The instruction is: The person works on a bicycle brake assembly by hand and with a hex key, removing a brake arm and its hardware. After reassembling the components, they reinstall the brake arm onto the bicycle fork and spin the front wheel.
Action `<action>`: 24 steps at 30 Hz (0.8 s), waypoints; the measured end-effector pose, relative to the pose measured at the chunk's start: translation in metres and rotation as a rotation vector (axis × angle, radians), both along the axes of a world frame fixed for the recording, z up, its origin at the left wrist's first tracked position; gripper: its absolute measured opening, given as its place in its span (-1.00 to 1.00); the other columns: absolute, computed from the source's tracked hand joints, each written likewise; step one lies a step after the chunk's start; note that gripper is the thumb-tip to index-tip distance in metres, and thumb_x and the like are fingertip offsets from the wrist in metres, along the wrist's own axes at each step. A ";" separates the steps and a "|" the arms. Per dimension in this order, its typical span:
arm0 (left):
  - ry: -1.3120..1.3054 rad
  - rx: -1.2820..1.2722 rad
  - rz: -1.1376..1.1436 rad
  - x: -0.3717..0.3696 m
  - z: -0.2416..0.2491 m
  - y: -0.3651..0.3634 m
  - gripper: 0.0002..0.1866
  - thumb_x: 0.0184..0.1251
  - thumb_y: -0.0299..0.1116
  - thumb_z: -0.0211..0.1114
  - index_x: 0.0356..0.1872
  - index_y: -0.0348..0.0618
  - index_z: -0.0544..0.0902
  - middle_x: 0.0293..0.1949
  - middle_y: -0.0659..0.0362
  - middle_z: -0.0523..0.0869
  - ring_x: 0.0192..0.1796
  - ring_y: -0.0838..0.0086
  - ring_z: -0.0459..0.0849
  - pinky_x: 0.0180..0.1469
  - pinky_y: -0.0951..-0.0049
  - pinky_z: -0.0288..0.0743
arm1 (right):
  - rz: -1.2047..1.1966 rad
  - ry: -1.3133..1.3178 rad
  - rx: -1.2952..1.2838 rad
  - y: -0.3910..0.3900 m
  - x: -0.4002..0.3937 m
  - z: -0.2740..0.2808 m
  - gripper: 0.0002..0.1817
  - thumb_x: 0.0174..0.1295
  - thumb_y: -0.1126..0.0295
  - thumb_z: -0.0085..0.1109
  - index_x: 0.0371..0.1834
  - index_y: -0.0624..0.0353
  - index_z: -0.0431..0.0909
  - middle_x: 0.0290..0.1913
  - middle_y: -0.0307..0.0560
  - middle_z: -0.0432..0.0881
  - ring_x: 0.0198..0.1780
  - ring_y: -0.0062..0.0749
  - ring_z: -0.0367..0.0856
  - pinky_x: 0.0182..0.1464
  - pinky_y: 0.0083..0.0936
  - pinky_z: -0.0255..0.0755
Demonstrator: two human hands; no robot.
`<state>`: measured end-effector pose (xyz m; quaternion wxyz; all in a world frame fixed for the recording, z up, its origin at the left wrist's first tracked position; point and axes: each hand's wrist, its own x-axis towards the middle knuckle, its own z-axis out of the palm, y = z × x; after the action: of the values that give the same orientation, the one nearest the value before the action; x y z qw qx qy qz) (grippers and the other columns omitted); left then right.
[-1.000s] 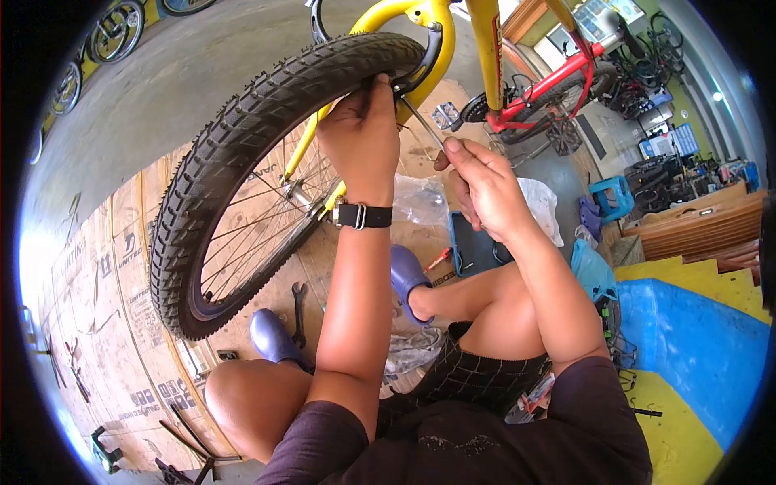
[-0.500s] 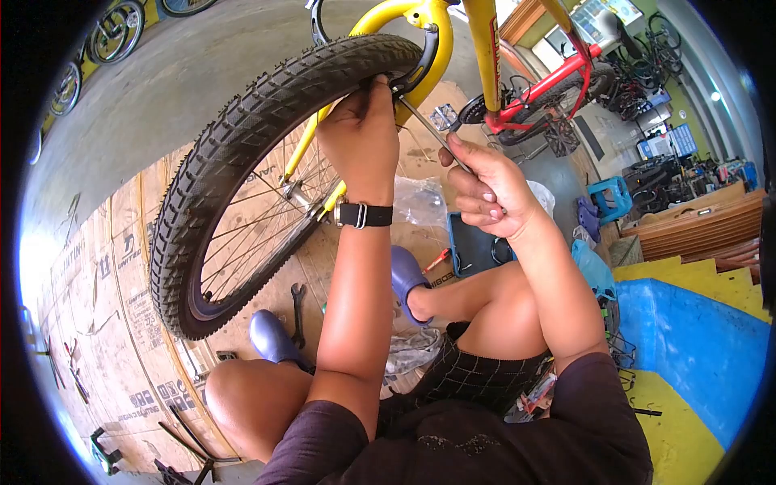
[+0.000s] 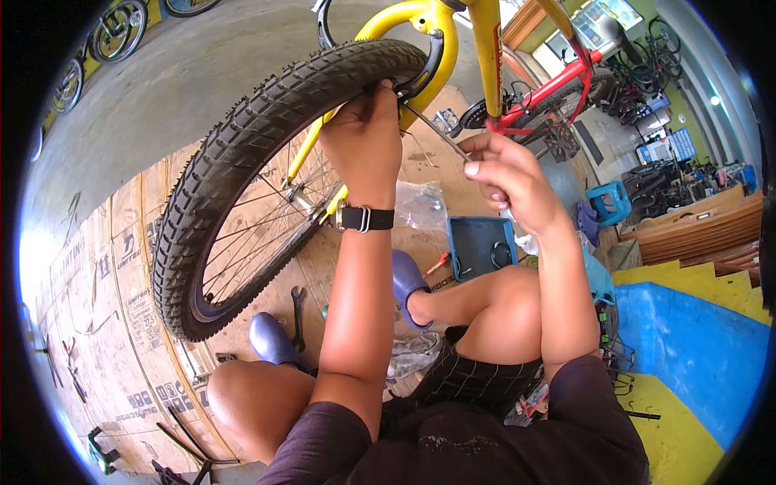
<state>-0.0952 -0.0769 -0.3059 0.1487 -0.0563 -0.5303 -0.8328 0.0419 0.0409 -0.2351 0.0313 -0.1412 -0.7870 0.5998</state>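
A bicycle wheel with a knobby black tyre (image 3: 214, 153) stands in a yellow fork (image 3: 443, 61). My left hand (image 3: 364, 141) reaches in at the rim, beside the black brake arm (image 3: 428, 65). Its fingers are closed there, and what they grip is hidden between hand and rim. My right hand (image 3: 513, 178) pinches a thin metal hex key (image 3: 436, 129) between thumb and fingers. The far end of the key meets the brake near my left fingertips.
Flattened cardboard (image 3: 121, 283) covers the floor, with a wrench (image 3: 298, 319) by my shoe. A blue tray (image 3: 482, 246) and clear plastic bag (image 3: 416, 206) lie beyond my knee. Behind stand a red bicycle (image 3: 550, 89) and a blue stool (image 3: 610, 202).
My right hand has shifted slightly right, its fingers opening from a fuller wrap to a pinch on the hex key. My left hand stays at the brake.
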 end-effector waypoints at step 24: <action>-0.004 0.360 -0.187 -0.002 -0.021 0.006 -0.76 0.41 -0.40 0.33 -0.09 -0.43 0.75 -0.19 0.10 0.82 -0.14 0.53 0.73 0.01 0.49 0.55 | -0.181 -0.046 0.423 -0.012 -0.008 -0.002 -0.60 0.26 0.11 0.46 -0.41 0.28 0.69 -0.65 -0.32 0.50 -0.65 -0.68 0.40 -0.61 -0.62 0.24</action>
<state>-0.0968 -0.0711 -0.3269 0.0775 -0.0760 -0.3657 -0.9244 0.0339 0.0291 -0.2369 0.0959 -0.2149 -0.8798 0.4130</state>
